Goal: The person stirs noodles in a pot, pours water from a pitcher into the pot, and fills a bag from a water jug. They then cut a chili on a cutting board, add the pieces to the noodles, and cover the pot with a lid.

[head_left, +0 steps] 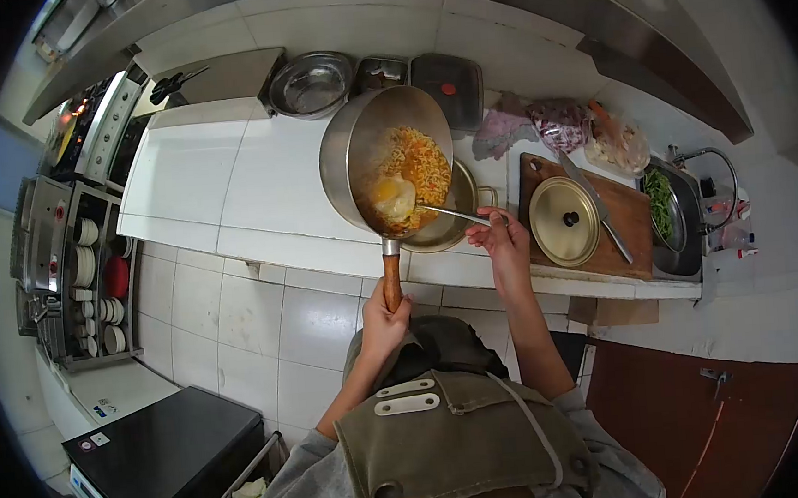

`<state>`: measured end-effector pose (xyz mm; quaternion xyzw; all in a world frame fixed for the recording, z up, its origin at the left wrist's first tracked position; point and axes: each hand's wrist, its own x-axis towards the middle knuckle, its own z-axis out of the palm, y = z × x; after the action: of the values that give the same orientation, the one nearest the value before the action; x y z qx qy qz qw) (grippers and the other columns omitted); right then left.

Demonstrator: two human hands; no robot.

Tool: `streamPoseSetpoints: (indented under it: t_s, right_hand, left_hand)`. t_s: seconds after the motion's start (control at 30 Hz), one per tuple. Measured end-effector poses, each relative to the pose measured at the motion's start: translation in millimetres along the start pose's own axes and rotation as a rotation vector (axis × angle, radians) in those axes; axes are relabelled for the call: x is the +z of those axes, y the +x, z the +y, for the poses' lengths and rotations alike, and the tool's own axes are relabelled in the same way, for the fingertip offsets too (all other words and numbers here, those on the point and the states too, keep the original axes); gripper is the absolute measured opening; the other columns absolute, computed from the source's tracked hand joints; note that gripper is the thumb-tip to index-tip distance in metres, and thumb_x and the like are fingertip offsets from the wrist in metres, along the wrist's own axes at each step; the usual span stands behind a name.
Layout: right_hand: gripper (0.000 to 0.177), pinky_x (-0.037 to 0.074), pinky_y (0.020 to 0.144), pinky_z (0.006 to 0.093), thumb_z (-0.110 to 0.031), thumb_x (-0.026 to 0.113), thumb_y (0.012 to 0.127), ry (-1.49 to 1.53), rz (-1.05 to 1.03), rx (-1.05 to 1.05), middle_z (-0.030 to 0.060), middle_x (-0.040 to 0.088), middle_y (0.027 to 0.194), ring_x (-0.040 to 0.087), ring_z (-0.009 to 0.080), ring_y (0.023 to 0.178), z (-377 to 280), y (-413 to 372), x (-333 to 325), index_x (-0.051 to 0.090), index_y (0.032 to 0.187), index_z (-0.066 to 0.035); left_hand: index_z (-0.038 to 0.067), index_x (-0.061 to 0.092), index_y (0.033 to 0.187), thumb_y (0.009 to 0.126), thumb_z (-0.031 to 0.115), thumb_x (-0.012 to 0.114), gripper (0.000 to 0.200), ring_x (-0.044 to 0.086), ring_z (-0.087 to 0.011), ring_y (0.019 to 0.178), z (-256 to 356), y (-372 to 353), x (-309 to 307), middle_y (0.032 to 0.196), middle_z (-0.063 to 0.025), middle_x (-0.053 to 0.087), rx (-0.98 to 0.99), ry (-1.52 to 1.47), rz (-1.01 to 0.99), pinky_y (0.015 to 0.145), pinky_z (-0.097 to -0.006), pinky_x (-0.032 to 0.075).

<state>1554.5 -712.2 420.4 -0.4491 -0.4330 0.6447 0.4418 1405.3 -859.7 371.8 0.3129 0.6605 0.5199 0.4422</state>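
Observation:
My left hand (386, 326) is closed around the wooden handle (392, 282) of a deep steel saucepan (342, 156), which is tilted so its inside faces me. Orange-red noodles (421, 164) and a fried egg (393, 197) lie in it. My right hand (502, 240) grips the end of a slim metal utensil (457, 213); its far end is among the food beside the egg, so its kind is hidden. Beneath and right of the saucepan is a shallow gold-coloured pot (449, 236), partly covered by it. Its handle shows at the right.
A gold lid (564, 222) and a knife (600, 207) lie on a wooden cutting board (637, 242). Beyond it is a sink (686, 257) with greens (659, 203). A steel bowl (311, 84), a dark lidded container (448, 88) and bagged food (618, 141) line the wall.

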Motion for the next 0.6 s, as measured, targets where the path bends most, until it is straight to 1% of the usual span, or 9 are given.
streamPoseSetpoints:
  t_s: [0.3, 0.37, 0.47, 0.6]
  right_hand:
    - [0.029, 0.044, 0.06, 0.0241, -0.023, 0.041, 0.096, -0.034, 0.01, -0.03, 0.013, 0.063, 0.073, 0.06, 0.0145, 0.063, -0.3, 4.9, -1.8, 0.054, 0.103, 0.002]
    - [0.029, 0.044, 0.064, 0.025, -0.024, 0.043, 0.096, -0.025, -0.006, -0.004, 0.0109, 0.062, 0.075, 0.058, 0.0133, 0.065, -0.5, 6.7, -3.0, 0.053, 0.104, 0.001]
    - [0.029, 0.044, 0.064, 0.0251, -0.025, 0.042, 0.096, -0.02, -0.016, -0.016, 0.0108, 0.062, 0.075, 0.058, 0.0137, 0.065, 0.2, 8.1, -5.0, 0.053, 0.104, 0.001]
    - [0.028, 0.044, 0.064, 0.0251, -0.024, 0.042, 0.096, -0.027, -0.019, -0.005, 0.011, 0.062, 0.075, 0.058, 0.0139, 0.065, 0.1, 9.0, -7.1, 0.053, 0.104, 0.001]
  left_hand:
    - [0.002, 0.044, 0.08, 0.079, 0.009, 0.06, 0.017, 0.041, -0.014, 0.048, -0.9, 3.8, 4.7, 0.052, -0.0065, 0.041, 0.098, 0.12, 0.081, 0.047, -0.0285, 0.036]
    - [0.002, 0.044, 0.08, 0.079, 0.009, 0.06, 0.017, 0.041, -0.0143, 0.047, 2.0, 4.8, 4.9, 0.052, -0.0068, 0.042, 0.121, 0.145, 0.099, 0.047, -0.0287, 0.036]
    - [0.002, 0.045, 0.081, 0.079, 0.01, 0.06, 0.017, 0.041, -0.0152, 0.046, 1.1, 6.1, 4.9, 0.052, -0.0082, 0.043, 0.134, 0.15, 0.122, 0.047, -0.0293, 0.036]
    - [0.002, 0.044, 0.08, 0.079, 0.01, 0.059, 0.017, 0.042, -0.0189, 0.045, -4.6, 7.8, 0.8, 0.052, -0.0118, 0.044, 0.163, 0.212, 0.141, 0.046, -0.0304, 0.037]
